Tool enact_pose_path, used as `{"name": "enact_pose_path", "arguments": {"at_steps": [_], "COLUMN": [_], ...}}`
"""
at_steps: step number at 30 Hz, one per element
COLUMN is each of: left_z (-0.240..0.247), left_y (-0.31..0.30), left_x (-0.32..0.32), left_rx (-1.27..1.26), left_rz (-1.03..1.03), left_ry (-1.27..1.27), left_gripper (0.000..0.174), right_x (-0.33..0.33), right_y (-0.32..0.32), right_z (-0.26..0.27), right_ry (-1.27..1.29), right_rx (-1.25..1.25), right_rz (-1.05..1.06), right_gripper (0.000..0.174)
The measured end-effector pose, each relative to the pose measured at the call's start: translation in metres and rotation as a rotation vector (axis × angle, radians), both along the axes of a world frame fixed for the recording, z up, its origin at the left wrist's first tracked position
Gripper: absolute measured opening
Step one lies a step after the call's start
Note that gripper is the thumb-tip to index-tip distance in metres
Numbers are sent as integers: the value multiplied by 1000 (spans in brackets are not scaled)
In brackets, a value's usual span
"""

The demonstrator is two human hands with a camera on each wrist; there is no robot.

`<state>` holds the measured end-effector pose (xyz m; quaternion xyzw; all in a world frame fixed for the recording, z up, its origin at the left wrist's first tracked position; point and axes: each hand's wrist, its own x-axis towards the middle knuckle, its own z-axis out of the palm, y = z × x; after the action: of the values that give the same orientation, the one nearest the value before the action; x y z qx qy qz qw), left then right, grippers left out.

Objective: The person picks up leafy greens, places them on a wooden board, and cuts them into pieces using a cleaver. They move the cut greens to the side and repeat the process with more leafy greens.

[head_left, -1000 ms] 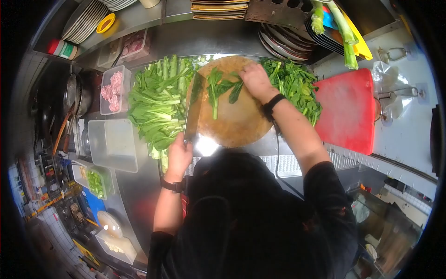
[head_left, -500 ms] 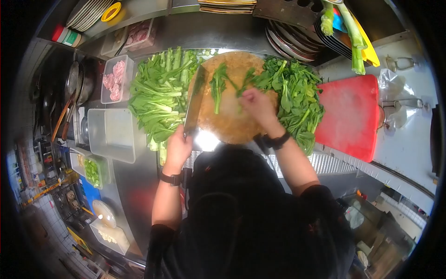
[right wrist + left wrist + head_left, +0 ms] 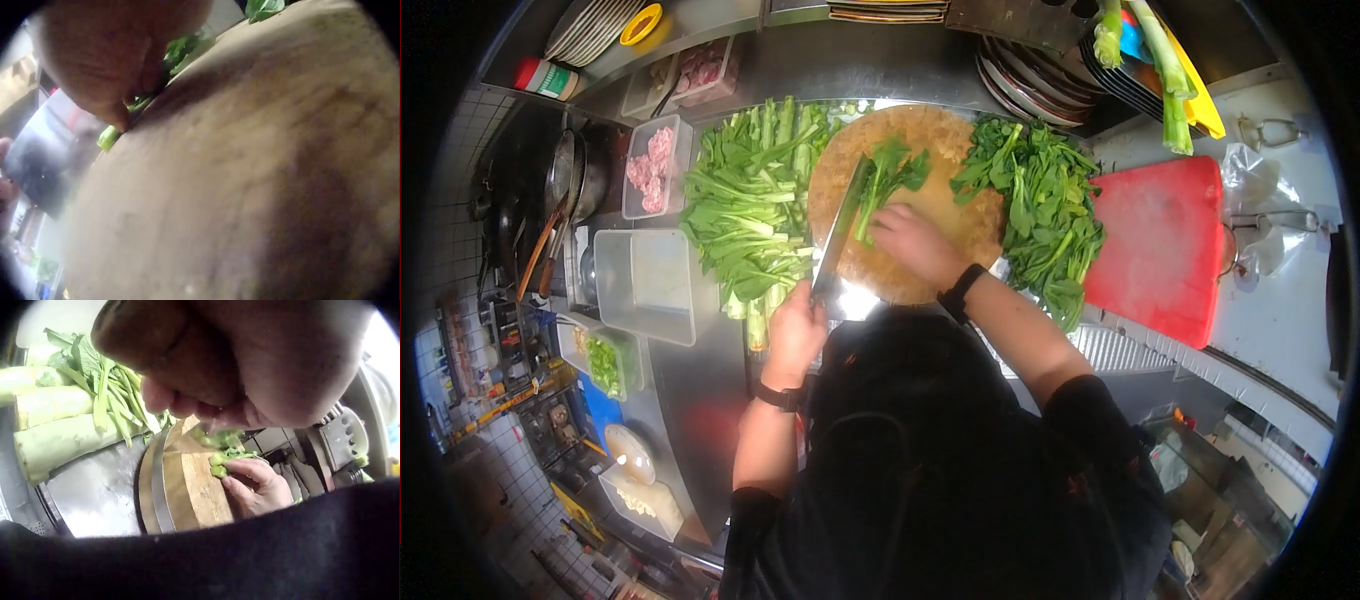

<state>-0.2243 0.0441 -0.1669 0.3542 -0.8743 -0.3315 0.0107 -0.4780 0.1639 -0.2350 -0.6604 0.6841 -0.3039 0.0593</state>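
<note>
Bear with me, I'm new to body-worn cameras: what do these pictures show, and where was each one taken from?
There is no machine here, just a person working bare-handed. The wide, round picture comes from a camera on the head, looking down. The other two come from cameras on the left and right wrists, close to the work. The left hand grips a knife; the right hand holds leafy stalks on a round wooden board, beside the blade. More greens lie on either side of it: a left pile and a right pile, with a red board beyond the latter.
</note>
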Motion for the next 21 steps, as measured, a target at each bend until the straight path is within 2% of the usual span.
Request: {"name": "enact_pose_path", "arguments": {"at_steps": [1, 4, 7, 10, 12, 21], "left_z": [3, 8, 13, 24, 29, 30], "left_y": [3, 9, 7, 10, 14, 20], "left_x": [-1, 1, 14, 29, 35, 33], "left_rx": [0, -140, -237, -302, -298, -312], "left_rz": [1, -22, -65, -125, -145, -209], "left_ry": [-5, -39, 0, -36, -41, -78], "left_gripper": [41, 79, 78, 78, 77, 77], "right_x": [1, 6, 10, 6, 2, -13], "right_y": [-2, -10, -10, -11, -13, -22], "right_z": [-3, -1, 0, -6, -9, -17], "right_ry": [-5, 2, 39, -28, 40, 107], "right_rx": [0, 8, 47, -37, -110, -98], "right_rz": [1, 43, 14, 27, 59, 132], "right_gripper": [34, 34, 32, 28, 31, 27]}}
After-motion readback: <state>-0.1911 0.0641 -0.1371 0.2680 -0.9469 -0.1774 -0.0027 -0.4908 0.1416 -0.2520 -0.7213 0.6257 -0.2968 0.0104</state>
